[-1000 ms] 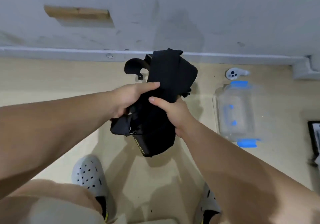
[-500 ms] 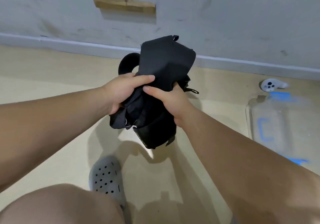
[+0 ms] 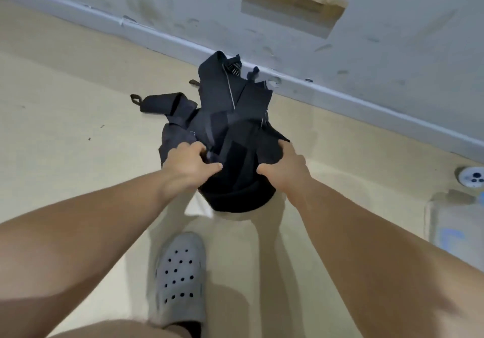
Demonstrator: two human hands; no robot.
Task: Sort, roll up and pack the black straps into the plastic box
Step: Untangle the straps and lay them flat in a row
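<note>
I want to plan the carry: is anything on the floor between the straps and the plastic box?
Nothing visible. The left hand and right hand grip the straps, and the floor from there to the box at the right edge is bare. A white controller lies just past the box, toward the wall.

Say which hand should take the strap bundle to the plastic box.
Right, likely: the right hand grips the strap bundle nearer the plastic box; the left hand grips its far side.
</note>
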